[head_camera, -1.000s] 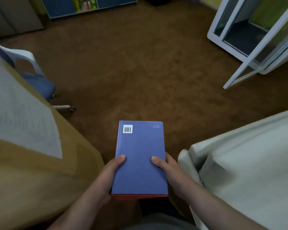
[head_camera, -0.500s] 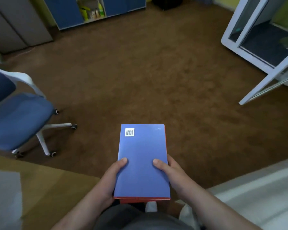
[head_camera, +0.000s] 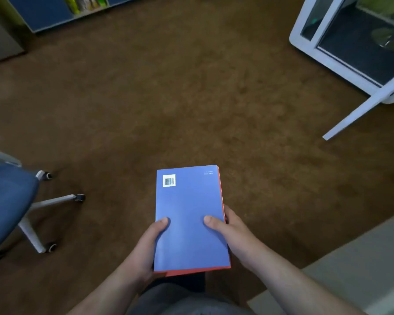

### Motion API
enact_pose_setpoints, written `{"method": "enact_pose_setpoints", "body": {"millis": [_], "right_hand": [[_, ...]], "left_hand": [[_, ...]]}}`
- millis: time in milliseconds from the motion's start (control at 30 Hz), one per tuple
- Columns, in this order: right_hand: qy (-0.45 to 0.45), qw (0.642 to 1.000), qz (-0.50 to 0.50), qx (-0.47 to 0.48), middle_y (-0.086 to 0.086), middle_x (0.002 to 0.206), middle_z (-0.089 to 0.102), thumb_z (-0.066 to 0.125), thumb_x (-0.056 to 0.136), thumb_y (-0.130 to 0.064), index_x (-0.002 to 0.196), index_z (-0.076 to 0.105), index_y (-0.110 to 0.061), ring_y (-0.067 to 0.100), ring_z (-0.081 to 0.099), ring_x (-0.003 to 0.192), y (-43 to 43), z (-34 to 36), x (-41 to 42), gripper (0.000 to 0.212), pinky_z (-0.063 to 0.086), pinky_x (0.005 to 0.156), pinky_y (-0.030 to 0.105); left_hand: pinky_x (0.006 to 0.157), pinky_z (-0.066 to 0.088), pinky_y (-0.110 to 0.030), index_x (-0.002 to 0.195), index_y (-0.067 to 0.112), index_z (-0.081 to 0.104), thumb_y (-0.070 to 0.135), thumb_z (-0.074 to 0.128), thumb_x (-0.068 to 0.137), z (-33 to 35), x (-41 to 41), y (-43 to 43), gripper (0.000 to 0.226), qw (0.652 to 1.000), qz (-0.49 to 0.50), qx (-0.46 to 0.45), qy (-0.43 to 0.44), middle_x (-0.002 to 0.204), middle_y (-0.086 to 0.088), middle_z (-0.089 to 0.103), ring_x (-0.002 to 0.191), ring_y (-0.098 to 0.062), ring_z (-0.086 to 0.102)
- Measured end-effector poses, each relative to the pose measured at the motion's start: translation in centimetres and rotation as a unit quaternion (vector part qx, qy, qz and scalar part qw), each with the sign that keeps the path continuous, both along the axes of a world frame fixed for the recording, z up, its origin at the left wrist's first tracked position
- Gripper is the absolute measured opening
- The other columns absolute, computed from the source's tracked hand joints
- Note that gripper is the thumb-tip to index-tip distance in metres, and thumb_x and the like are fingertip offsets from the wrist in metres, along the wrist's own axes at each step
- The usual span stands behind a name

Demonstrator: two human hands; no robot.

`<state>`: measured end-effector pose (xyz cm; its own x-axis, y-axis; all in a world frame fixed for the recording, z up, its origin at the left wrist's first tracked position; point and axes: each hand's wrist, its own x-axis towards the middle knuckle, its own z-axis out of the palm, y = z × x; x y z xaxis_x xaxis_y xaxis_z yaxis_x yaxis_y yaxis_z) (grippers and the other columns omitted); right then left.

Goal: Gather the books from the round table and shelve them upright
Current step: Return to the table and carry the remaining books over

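Books [head_camera: 189,212] held flat: left grip [head_camera: 146,248], right grip [head_camera: 237,237] clasp stack sides, thumbs on top cover, forearms angled inward. Two books, blue over red.

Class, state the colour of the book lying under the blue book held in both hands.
The lower book shows a red-orange edge beneath the blue book; head view.

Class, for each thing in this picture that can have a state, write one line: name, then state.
blue book, held flat, barcode side up.
red book, stacked under the blue book, only edges showing.
left hand, grips the stack's left edge, thumb on top.
right hand, grips the stack's right edge, thumb on top.
white door, swung open.
office chair, upright on its castors.
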<state>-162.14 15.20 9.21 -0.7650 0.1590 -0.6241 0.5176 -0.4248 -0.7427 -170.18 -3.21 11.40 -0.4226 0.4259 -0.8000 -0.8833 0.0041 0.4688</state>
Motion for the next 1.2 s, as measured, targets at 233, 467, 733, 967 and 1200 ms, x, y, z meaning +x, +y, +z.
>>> {"method": "enact_pose_setpoints", "body": {"millis": [233, 467, 733, 967, 1200], "right_hand": [[0.000, 0.999, 0.037, 0.013, -0.003, 0.111, 0.077, 0.074, 0.076, -0.032, 0.127, 0.058, -0.019, 0.019, 0.075, 0.099, -0.2, 1.3, -12.5, 0.055, 0.059, 0.074, 0.027], [0.001, 0.990, 0.143, 0.019, -0.003, 0.114, 0.076, 0.078, 0.079, -0.037, 0.125, 0.058, -0.024, 0.020, 0.075, 0.101, -1.7, 2.4, -24.5, 0.052, 0.059, 0.079, 0.031], [0.021, 0.949, 0.314, 0.019, -0.002, 0.115, 0.076, 0.073, 0.076, -0.036, 0.126, 0.059, -0.023, 0.021, 0.074, 0.102, -5.8, 2.2, -40.6, 0.054, 0.060, 0.077, 0.031], [0.022, 0.879, 0.475, 0.019, 0.005, 0.119, 0.075, 0.079, 0.079, -0.031, 0.128, 0.059, -0.017, 0.025, 0.074, 0.102, -12.2, 2.1, -53.8, 0.055, 0.061, 0.073, 0.028], [0.015, 0.772, 0.635, 0.013, 0.005, 0.116, 0.076, 0.070, 0.075, -0.033, 0.126, 0.060, -0.015, 0.021, 0.076, 0.097, -22.1, 1.8, -59.1, 0.055, 0.060, 0.072, 0.028]], "left_hand": [[0.062, 0.061, -0.036, 0.115, 0.011, 0.067, 0.034, 0.045, 0.099, 0.8, -11.5, -0.7, 0.035, 0.999, 0.008, -0.010, 0.037, 0.104, -0.014, 0.078, 0.082, -0.028, 0.077], [0.065, 0.060, -0.035, 0.110, 0.012, 0.068, 0.032, 0.046, 0.098, 1.9, -20.0, -3.5, 0.032, 0.994, 0.090, -0.002, 0.064, 0.104, -0.012, 0.078, 0.082, -0.026, 0.077], [0.102, 0.049, -0.054, 0.127, 0.011, 0.063, 0.039, 0.054, 0.092, 1.1, -28.7, -7.8, 0.046, 0.960, 0.276, -0.005, 0.042, 0.121, -0.018, 0.072, 0.110, -0.039, 0.069], [0.091, 0.054, -0.050, 0.126, 0.009, 0.062, 0.037, 0.047, 0.098, 2.0, -35.1, -11.1, 0.042, 0.892, 0.450, 0.039, 0.022, 0.120, -0.021, 0.072, 0.103, -0.040, 0.072], [0.094, 0.052, -0.050, 0.129, 0.008, 0.062, 0.037, 0.053, 0.091, 2.2, -34.8, -16.3, 0.048, 0.794, 0.608, 0.017, 0.010, 0.122, -0.020, 0.071, 0.107, -0.039, 0.070]]}}
